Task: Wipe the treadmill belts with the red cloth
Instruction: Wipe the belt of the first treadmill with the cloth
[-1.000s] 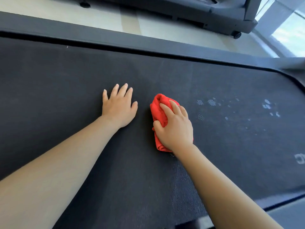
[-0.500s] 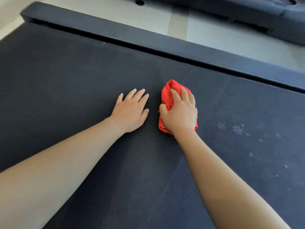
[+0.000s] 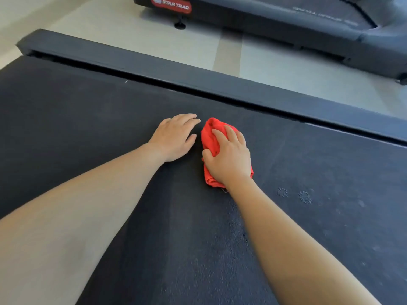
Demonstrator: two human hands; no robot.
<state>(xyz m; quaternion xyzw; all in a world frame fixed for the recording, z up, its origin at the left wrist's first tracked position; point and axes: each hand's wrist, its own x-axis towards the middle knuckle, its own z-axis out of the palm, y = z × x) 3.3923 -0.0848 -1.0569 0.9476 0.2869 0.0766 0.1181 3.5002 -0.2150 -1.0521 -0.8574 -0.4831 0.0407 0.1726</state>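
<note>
The dark treadmill belt [image 3: 99,119] fills most of the view. My right hand [image 3: 230,156] presses a bunched red cloth [image 3: 210,134] onto the belt near its middle, fingers curled over the top of the cloth. My left hand [image 3: 175,137] lies flat on the belt just left of the cloth, fingers together, holding nothing. Pale round marks [image 3: 305,197] dot the belt to the right of my right wrist.
A dark grey side rail [image 3: 198,79] borders the belt's far edge. Beyond it is a strip of pale floor [image 3: 136,38]. A second treadmill [image 3: 286,25] with a red Star Trac badge [image 3: 171,4] stands at the top.
My right hand and the cloth have slid left along the belt, away from the pale marks. My left hand has shifted left as well, and the view now takes in the second treadmill.
</note>
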